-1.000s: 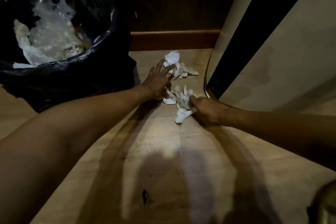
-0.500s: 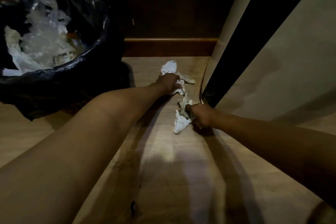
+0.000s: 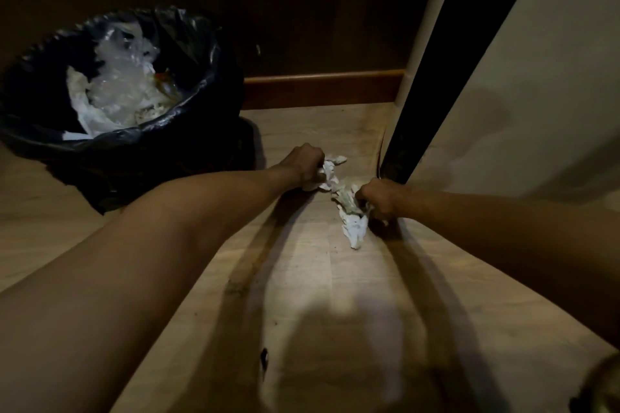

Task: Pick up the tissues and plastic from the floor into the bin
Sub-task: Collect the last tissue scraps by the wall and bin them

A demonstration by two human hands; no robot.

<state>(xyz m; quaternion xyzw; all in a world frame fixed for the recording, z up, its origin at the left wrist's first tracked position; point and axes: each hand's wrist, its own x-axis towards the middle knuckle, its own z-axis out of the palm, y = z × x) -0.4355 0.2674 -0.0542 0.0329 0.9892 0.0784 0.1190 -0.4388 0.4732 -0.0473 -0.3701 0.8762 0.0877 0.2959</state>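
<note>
Both our fists have tightened since a moment ago: our left hand (image 3: 303,163) clutches crumpled tissues (image 3: 330,171) bulging past its fingers, our right hand (image 3: 377,199) grips a tissue wad (image 3: 352,221) trailing below its knuckles onto the floor (image 3: 302,261). Left of both, the bin (image 3: 201,87) holds plastic (image 3: 117,87).

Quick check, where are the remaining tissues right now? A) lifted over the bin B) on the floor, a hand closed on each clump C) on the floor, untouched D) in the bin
B: the left hand and right hand are each closed on tissues lying on the floor, apart from the bin.
</note>
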